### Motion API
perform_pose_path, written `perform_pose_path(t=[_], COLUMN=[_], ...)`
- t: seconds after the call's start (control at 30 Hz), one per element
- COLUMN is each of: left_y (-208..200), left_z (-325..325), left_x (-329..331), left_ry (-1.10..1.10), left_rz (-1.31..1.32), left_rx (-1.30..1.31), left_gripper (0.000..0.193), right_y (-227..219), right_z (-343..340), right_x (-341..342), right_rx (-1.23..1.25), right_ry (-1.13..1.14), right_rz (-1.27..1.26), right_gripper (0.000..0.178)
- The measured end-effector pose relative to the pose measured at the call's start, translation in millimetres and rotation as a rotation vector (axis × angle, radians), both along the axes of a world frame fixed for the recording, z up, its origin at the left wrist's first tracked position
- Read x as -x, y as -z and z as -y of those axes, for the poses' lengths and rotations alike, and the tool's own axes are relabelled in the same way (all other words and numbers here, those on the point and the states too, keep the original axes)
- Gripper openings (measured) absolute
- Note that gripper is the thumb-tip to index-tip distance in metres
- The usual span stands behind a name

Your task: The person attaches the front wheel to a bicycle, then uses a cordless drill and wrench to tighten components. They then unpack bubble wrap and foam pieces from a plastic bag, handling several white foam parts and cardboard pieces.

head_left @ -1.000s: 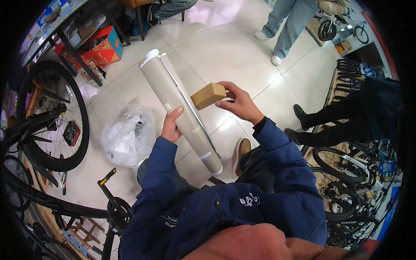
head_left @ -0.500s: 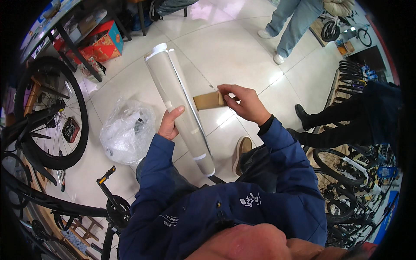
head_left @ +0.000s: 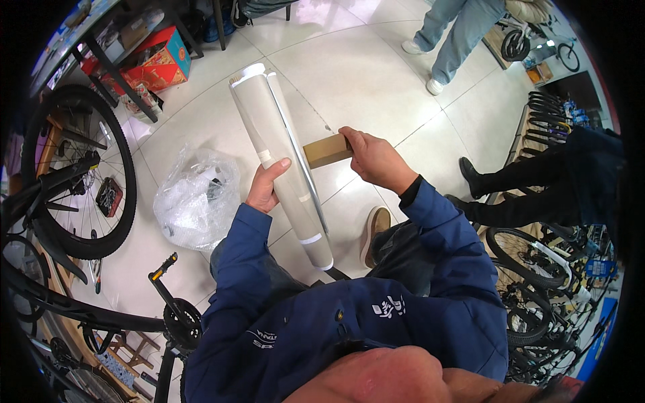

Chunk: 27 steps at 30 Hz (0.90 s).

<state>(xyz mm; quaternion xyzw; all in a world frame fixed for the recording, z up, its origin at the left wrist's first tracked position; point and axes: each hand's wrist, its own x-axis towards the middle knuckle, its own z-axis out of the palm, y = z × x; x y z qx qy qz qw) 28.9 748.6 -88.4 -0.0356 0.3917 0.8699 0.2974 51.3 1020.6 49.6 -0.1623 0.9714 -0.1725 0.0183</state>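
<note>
Looking down from the head view, I see my left hand (head_left: 267,188) with its fingers curled around the long grey wrapped tube (head_left: 281,161), the thumb laid across its front near a strip of pale tape, so the grip is closed on the tube about halfway along its length. My right hand (head_left: 375,158) sits just to the right of the tube, fingers pinched closed on one end of a small brown cardboard box (head_left: 326,150); the box's free end touches or nearly touches the tube's right edge, and I cannot tell which. The tube runs at a slant, its upper end pointing away from me over the pale tiled floor (head_left: 363,74) and its lower, white-capped end coming down toward my knees. A thin pale rod lies along the tube's right side.

Left of the tube, a crumpled clear plastic bag (head_left: 196,198) lies on the floor, well apart from it. Farther left of the tube stands a black bicycle wheel (head_left: 80,171), and beyond the tube's upper end, to the left, an orange cardboard carton (head_left: 156,62). Right of the tube, past my right hand, a person's dark trouser legs and boots (head_left: 517,195) stretch across the floor, and another person in blue jeans (head_left: 457,37) stands farther off.
</note>
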Motion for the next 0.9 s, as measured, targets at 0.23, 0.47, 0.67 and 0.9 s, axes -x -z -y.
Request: perform_pose_path(t=[0.23, 0.47, 0.67, 0.9], left_y=[1, 6, 9, 10], left_z=[-7, -9, -10, -15], left_x=[-2, 5, 4, 5], left_ry=[0.003, -0.065, -0.006, -0.018], left_rz=[0.001, 0.107, 0.087, 0.066], left_rx=[0.018, -0.079, -0.137, -0.184], left_gripper=[0.056, 0.057, 0.058, 0.058], right_y=[7, 14, 10, 20], right_z=[-14, -12, -12, -16], right_x=[4, 4, 0, 8], right_rx=[0.534, 1.103, 0.909, 1.216], right_ry=[0.141, 0.305, 0.266, 0.122], right_rz=[0.09, 0.297, 0.265, 0.435], right_gripper=[0.04, 0.039, 0.03, 0.04])
